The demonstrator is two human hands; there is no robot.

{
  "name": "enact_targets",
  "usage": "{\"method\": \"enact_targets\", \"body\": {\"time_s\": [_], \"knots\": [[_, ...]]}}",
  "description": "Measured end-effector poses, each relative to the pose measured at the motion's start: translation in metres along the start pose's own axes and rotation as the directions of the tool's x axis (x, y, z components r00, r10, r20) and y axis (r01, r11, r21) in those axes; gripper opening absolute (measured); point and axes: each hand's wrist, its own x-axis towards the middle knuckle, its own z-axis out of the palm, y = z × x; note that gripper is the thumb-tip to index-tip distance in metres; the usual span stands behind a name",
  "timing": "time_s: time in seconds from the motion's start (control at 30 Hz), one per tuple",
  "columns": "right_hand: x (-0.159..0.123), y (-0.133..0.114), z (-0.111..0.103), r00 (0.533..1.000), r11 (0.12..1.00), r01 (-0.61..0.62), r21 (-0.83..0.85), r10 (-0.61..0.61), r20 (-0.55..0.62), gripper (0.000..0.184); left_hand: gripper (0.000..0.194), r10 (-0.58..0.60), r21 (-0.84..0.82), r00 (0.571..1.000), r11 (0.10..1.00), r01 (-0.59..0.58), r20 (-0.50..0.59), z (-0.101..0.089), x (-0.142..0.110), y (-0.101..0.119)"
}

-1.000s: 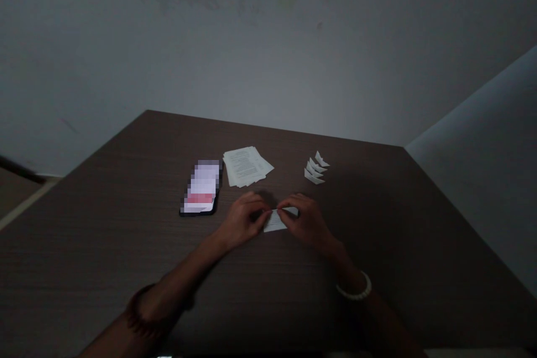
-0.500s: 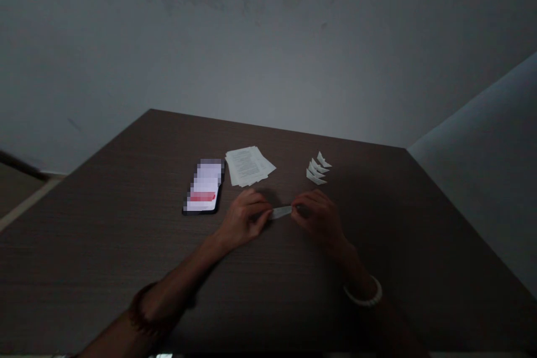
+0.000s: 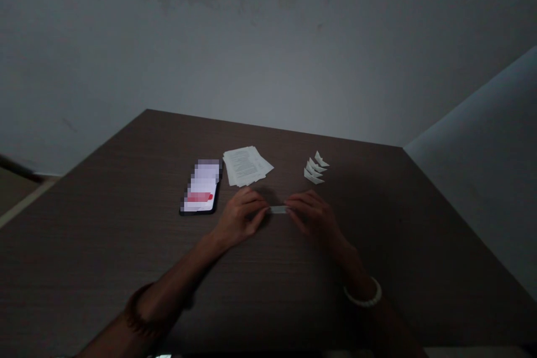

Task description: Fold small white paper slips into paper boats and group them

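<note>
A small white piece of paper [image 3: 277,210], seen as a narrow strip, is stretched between my two hands just above or on the table. My left hand [image 3: 242,215] pinches its left end between thumb and fingers. At the other end, my right hand [image 3: 312,213] pinches it the same way. The fingertips cover both ends, so any folds there are hidden. Beyond my right hand stand several small folded paper boats [image 3: 314,169] in a close row.
A stack of printed paper sheets [image 3: 246,166] lies fanned beyond my left hand. Left of it is a phone [image 3: 201,187] with its screen lit and blurred. The brown table [image 3: 126,190] meets a pale wall [image 3: 268,56] at its far edge.
The paper showed a wider printed face between my hands one second ago; now only a narrow strip shows. My right hand has shifted right and regripped at its right end.
</note>
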Motion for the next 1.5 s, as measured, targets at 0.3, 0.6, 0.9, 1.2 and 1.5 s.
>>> {"method": "enact_targets", "body": {"time_s": [0.3, 0.6, 0.9, 1.2, 1.5], "knots": [[0.007, -0.027, 0.012, 0.998, 0.996, 0.049, -0.080, -0.045, 0.051, 0.013, 0.008, 0.040, -0.003, 0.997, 0.999, -0.040, -0.067, 0.000, 0.001, 0.004], [0.005, -0.032, 0.018, 0.999, 0.995, 0.031, -0.096, -0.035, -0.041, 0.014, 0.005, 0.020, 0.064, 0.996, 0.998, -0.015, -0.083, -0.001, -0.001, 0.002], [-0.013, -0.010, 0.008, 0.978, 0.997, -0.081, 0.005, 0.080, -0.194, 0.011, 0.005, -0.047, 0.126, 0.983, 0.990, 0.070, -0.177, -0.006, 0.001, -0.007], [-0.003, -0.016, 0.017, 0.839, 0.800, -0.441, 0.407, 0.528, -0.129, 0.012, 0.013, -0.227, -0.013, 0.970, 0.974, 0.227, -0.089, -0.003, -0.002, -0.006], [0.001, -0.011, 0.035, 0.692, 0.498, -0.510, 0.702, 0.722, -0.009, 0.018, 0.016, -0.428, -0.158, 0.903, 0.894, 0.419, -0.028, -0.001, 0.000, -0.005]]}}
